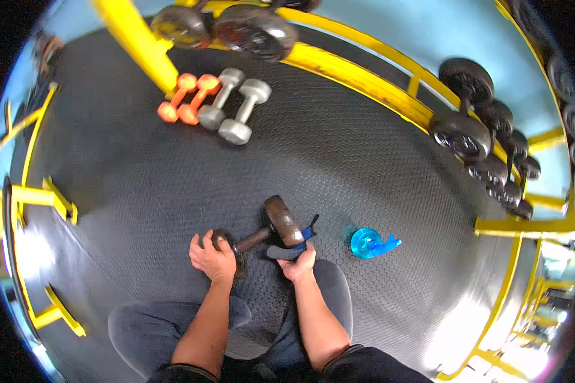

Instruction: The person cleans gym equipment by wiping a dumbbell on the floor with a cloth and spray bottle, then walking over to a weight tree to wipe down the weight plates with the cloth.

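A dark, worn dumbbell lies tilted on the floor in front of my crossed legs. My left hand curls its fingers round the dumbbell's nearer left head. At the other head, my right hand grips a grey and blue cloth, which touches the lower end of that head. A dark strip of the cloth sticks up past my fingers. To the right stands a translucent blue spray bottle with its nozzle pointing right.
Two orange dumbbells and two grey dumbbells lie in a row at the far left. A yellow rack with black dumbbells runs along the back and right. Yellow frames stand at the left, on black rubber flooring.
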Tool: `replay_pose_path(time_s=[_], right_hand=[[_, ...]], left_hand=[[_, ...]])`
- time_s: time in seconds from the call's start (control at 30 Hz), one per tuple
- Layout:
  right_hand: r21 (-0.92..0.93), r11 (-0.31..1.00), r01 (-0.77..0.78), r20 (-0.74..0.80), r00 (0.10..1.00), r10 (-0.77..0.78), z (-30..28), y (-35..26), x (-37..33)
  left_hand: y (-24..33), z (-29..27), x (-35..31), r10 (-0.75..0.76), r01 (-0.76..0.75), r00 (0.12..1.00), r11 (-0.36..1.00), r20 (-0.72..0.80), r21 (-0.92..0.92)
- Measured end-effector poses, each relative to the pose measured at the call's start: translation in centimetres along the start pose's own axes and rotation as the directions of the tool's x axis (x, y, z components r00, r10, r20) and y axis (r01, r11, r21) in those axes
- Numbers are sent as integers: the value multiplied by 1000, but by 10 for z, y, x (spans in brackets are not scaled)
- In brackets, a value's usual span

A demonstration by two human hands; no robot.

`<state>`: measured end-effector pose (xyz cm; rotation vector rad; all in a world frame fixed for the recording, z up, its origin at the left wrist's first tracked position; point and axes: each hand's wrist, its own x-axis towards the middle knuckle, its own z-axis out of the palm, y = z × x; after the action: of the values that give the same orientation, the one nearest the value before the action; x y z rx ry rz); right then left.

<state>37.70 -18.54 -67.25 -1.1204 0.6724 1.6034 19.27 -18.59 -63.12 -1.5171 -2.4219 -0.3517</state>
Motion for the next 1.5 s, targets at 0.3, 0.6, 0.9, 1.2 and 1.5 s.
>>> replay_pose_path(time_s=[0.3, 0.6, 0.9, 1.2, 1.5], right_hand=[[116, 980, -164, 227, 964, 135, -13, -2, 49], [309, 922, -234, 55, 972, 229, -7, 4, 37], [-193, 981, -33, 417, 902, 112, 59, -65, -77], [-172, 972, 161, 244, 963, -116, -6, -67, -91], [-843, 509, 173, 285, 946, 152, 99, -102, -33]], left_hand=[[130, 51, 97, 104, 544, 202, 815, 974, -200], [138, -37, 73, -104, 491, 296, 869, 950, -58], [47, -135, 48, 42, 929, 215, 299, 976, -218], [66, -113, 31, 265, 867, 237, 377, 935, -327], [58, -102, 84, 215, 858, 95, 478, 972, -190]])
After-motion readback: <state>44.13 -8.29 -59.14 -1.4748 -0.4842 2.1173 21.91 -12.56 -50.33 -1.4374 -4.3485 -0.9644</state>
